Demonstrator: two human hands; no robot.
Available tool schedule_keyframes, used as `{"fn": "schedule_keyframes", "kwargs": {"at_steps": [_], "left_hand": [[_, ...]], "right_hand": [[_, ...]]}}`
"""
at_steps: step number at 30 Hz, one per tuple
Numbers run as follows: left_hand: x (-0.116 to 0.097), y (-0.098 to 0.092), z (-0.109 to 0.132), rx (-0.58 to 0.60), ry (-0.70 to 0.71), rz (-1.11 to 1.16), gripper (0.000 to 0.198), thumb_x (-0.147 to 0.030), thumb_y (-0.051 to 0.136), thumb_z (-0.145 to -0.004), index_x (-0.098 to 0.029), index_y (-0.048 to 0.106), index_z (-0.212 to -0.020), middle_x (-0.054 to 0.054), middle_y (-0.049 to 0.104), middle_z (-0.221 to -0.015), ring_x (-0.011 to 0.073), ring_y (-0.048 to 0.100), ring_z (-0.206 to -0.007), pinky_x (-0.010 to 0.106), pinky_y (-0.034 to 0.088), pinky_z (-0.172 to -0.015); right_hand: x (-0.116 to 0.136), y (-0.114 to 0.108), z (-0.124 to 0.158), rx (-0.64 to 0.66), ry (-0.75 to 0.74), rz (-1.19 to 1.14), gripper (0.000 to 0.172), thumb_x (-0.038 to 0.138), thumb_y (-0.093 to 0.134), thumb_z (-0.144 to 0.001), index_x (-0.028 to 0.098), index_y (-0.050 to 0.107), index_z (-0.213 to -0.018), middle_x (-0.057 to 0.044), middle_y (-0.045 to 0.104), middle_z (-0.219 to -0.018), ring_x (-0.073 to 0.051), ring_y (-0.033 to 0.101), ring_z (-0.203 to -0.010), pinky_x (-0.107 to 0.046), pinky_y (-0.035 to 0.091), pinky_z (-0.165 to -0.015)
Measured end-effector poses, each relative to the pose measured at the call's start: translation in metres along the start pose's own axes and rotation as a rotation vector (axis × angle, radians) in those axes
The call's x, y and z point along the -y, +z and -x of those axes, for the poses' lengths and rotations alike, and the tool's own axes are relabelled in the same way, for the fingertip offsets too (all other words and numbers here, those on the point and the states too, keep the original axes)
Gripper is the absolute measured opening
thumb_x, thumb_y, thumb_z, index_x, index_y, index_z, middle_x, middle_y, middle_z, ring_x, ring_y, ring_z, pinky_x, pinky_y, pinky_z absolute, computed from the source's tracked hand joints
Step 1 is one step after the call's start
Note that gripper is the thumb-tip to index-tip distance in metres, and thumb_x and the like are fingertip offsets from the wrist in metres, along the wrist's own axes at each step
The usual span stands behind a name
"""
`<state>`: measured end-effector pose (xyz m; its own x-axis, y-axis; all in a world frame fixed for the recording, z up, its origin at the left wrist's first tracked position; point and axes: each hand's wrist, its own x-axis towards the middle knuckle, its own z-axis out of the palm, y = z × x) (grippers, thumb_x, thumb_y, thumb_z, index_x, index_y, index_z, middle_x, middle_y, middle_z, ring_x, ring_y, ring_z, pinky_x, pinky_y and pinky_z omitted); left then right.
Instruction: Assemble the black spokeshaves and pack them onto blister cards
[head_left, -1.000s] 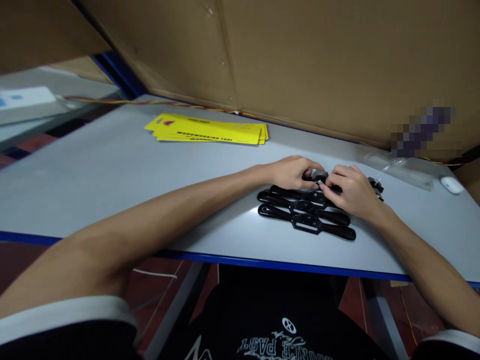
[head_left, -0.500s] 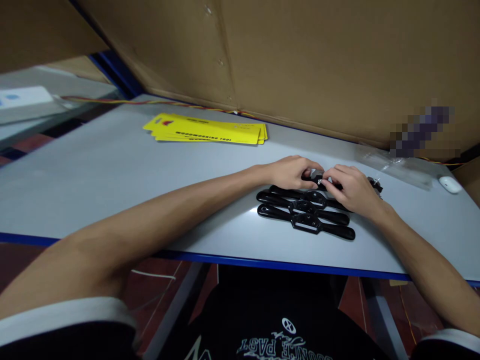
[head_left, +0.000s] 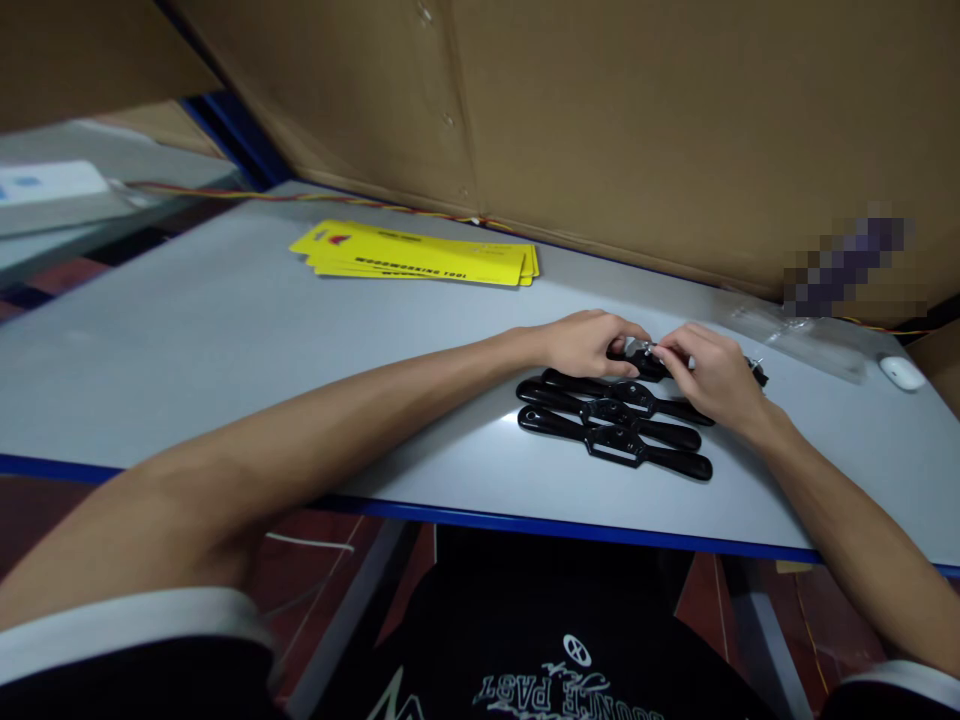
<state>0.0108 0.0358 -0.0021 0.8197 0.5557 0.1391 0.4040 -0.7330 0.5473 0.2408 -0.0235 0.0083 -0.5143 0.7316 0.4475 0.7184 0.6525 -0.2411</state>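
My left hand (head_left: 586,342) curls around the end of a black spokeshave (head_left: 649,364) lying at the back of a row. Close beside it, my right hand (head_left: 707,372) pinches a small shiny metal part (head_left: 655,349) at the middle of that spokeshave; its exact kind is too small to tell. Several black spokeshave bodies lie in front, among them the nearest one (head_left: 616,444), with open slots showing in their middles. Behind my right hand, small dark and shiny pieces (head_left: 757,371) are partly hidden.
A stack of yellow cards (head_left: 420,258) printed "woodworking tool" lies at the back of the grey table (head_left: 225,340). Clear plastic bags (head_left: 799,335) and a white mouse (head_left: 902,373) are at the right. A cardboard wall (head_left: 637,130) and a cable (head_left: 360,204) run along the back.
My right hand has shifted slightly right and its fingertips have lifted a little, showing more of the rear spokeshave's middle. My left hand stays almost in place.
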Motion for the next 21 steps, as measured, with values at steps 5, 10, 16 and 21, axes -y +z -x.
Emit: {"fn": "schedule_keyframes", "kwargs": {"at_steps": [5, 10, 16, 21], "left_hand": [[-0.0007, -0.0009, -0.0001, 0.008, -0.017, -0.005, 0.057, -0.046, 0.062, -0.086, -0.014, 0.069, -0.133, 0.005, 0.065, -0.087, 0.0169, 0.056, -0.074, 0.029, 0.040, -0.069], [-0.0008, -0.0012, 0.0008, 0.011, -0.008, 0.009, 0.052, -0.045, 0.061, -0.086, -0.016, 0.071, -0.128, 0.004, 0.063, -0.085, 0.0161, 0.055, -0.073, 0.028, 0.039, -0.068], [0.0008, -0.0001, 0.0004, 0.001, 0.015, 0.022, 0.045, -0.044, 0.062, -0.087, -0.016, 0.072, -0.121, 0.003, 0.063, -0.082, 0.0153, 0.054, -0.071, 0.027, 0.038, -0.066], [0.0004, -0.0004, 0.0001, -0.004, 0.012, 0.011, 0.047, -0.044, 0.062, -0.086, -0.017, 0.072, -0.123, 0.003, 0.063, -0.083, 0.0149, 0.054, -0.070, 0.027, 0.039, -0.067]], "right_hand": [[0.0012, -0.0024, 0.0017, 0.040, 0.056, -0.033, 0.018, 0.030, 0.056, -0.100, 0.021, 0.064, -0.087, -0.002, 0.069, -0.072, -0.017, 0.057, -0.062, -0.031, 0.041, -0.064], [0.0004, -0.0038, 0.0021, 0.145, 0.003, -0.012, 0.021, 0.030, 0.055, -0.102, 0.021, 0.068, -0.089, -0.004, 0.074, -0.078, -0.017, 0.062, -0.065, -0.032, 0.043, -0.065], [-0.0005, -0.0057, 0.0022, 0.206, -0.041, 0.021, 0.022, 0.026, 0.053, -0.103, 0.021, 0.074, -0.097, -0.006, 0.078, -0.088, -0.020, 0.068, -0.073, -0.033, 0.048, -0.070], [0.0000, -0.0046, 0.0018, 0.197, -0.027, 0.012, 0.022, 0.027, 0.053, -0.103, 0.019, 0.073, -0.098, -0.009, 0.078, -0.091, -0.021, 0.069, -0.076, -0.034, 0.049, -0.073]]}}
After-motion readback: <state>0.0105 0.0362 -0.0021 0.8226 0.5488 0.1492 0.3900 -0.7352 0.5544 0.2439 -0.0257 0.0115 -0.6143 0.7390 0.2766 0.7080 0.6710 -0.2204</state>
